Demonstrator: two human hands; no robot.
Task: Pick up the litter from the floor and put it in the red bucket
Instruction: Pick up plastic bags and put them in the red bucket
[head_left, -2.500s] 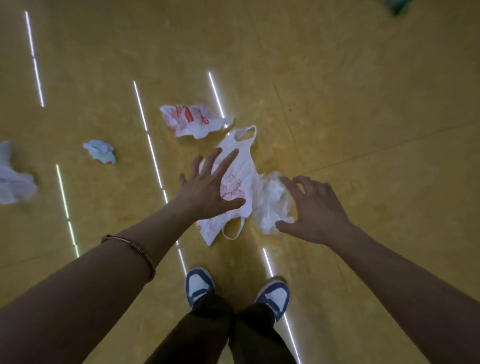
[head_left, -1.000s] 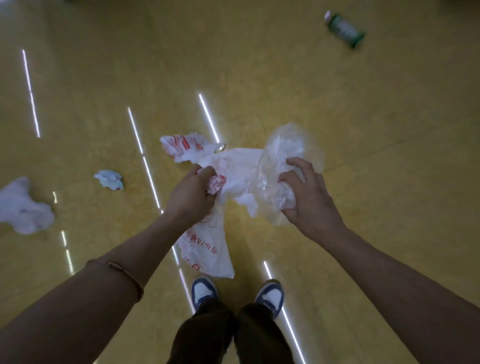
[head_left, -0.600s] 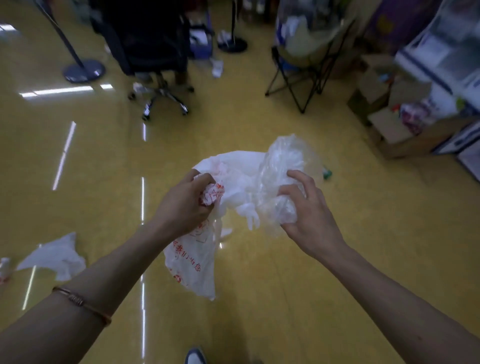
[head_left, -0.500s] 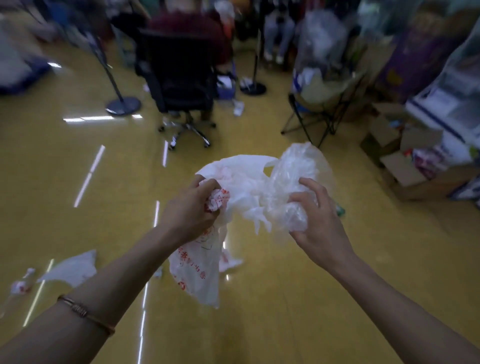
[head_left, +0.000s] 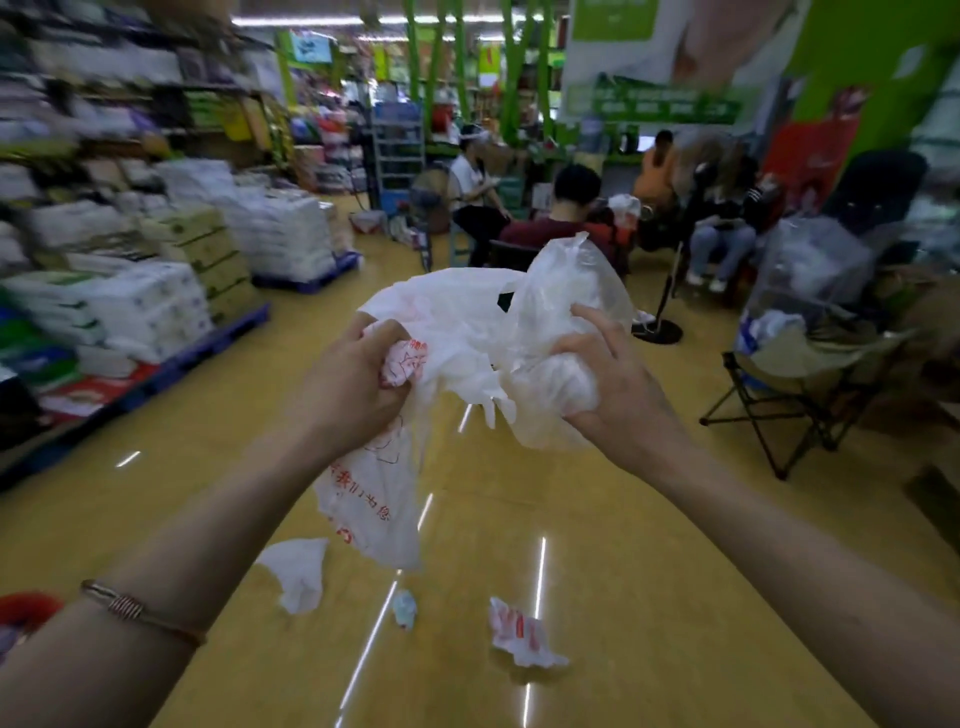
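From the head camera, the left hand (head_left: 353, 387) is clenched around a bunched white plastic bag with red print (head_left: 374, 483), which hangs below the fist, while the right hand (head_left: 615, 387) has its fingers curled into a crumpled clear plastic bag (head_left: 569, 291) – both bags held well above the yellow floor (head_left: 649, 571). Three pieces of litter lie on that floor: a white bag (head_left: 298, 569), a small pale wad (head_left: 405, 609) and a red-printed wrapper (head_left: 522, 635). A red shape (head_left: 28, 608) at the left edge is cut off and blurred – whether it is the bucket cannot be told.
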